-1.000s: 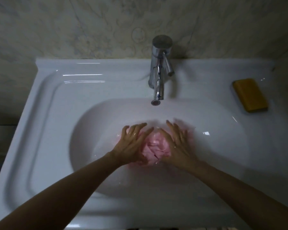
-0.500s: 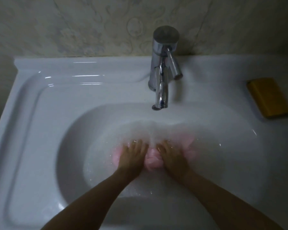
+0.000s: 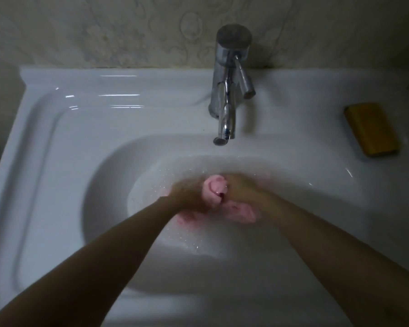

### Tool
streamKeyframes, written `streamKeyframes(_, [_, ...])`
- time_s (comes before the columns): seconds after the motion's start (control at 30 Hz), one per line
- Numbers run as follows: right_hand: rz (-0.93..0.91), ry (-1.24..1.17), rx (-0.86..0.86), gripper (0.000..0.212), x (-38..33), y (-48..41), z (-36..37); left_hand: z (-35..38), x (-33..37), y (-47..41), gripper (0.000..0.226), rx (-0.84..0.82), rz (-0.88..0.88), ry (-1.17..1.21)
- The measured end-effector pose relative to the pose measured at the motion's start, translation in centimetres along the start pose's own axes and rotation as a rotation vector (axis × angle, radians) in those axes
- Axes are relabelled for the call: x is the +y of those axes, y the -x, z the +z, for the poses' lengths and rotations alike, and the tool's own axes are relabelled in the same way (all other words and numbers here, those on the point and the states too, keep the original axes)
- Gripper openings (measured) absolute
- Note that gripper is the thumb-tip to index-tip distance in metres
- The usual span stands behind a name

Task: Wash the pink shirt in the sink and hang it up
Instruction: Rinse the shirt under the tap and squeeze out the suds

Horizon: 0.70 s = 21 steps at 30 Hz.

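A broad white glazed ceramic sink (image 3: 80, 138) fills most of the view, its oval basin sunk in the middle and its flat rim running round from 7 o'clock to 4 o'clock. Behind it, from 10 to 2 o'clock, stands a beige wall with a faint swirled pattern (image 3: 104, 31). Two bare forearms reach into the basin, the left forearm (image 3: 104, 256) from 7 o'clock and the right forearm (image 3: 340, 256) from 5 o'clock, and they meet near the centre. Shallow clear water (image 3: 165, 185) lies in the basin, flecked with small bright droplets.

A chrome single-lever metal tap (image 3: 227, 90) stands upright on the rim at 12 o'clock, its spout over the basin's far edge. A rectangular yellow bar of soap (image 3: 371, 129) lies on the rim at 2 o'clock, well apart from the tap.

The crumpled, wet pink shirt (image 3: 215, 188) sits in the water at the basin's centre, bunched up between both hands, with more cloth trailing toward 5 o'clock. The right hand (image 3: 241, 190) is curled round the bunch. The left hand (image 3: 189, 197) touches the shirt, but blur hides its fingers, so I cannot tell its grip.
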State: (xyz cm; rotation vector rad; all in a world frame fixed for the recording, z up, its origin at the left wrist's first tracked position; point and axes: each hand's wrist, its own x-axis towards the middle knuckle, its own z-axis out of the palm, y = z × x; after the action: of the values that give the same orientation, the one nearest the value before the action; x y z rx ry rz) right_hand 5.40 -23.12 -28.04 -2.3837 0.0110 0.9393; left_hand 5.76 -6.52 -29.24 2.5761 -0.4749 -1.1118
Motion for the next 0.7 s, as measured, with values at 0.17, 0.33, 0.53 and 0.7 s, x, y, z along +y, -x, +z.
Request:
streamKeyframes(0.17, [-0.342, 0.147, 0.21, 0.075, 0.5, 3.5, -2.5, -0.7, -2.0, 4.5, 0.083, 0.555, 0.37, -0.165])
streamKeyframes(0.33, [-0.642, 0.46, 0.413, 0.073, 2.8, 9.0, -0.5, -0.4, -3.5, 8.2, 0.08, 0.638, 0.642, -0.38])
streamKeyframes(0.53, [-0.4, 0.459, 0.443, 0.099, 5.3, 8.8, 4.4, 1.1, -3.4, 7.3, 0.11, 0.475, 0.39, -0.566])
streamKeyframes(0.7, [-0.317, 0.505, 0.399, 0.087, 4.0, 6.1, 6.3, 3.4, -2.8, 5.2, 0.13, 0.37, 0.25, -0.557])
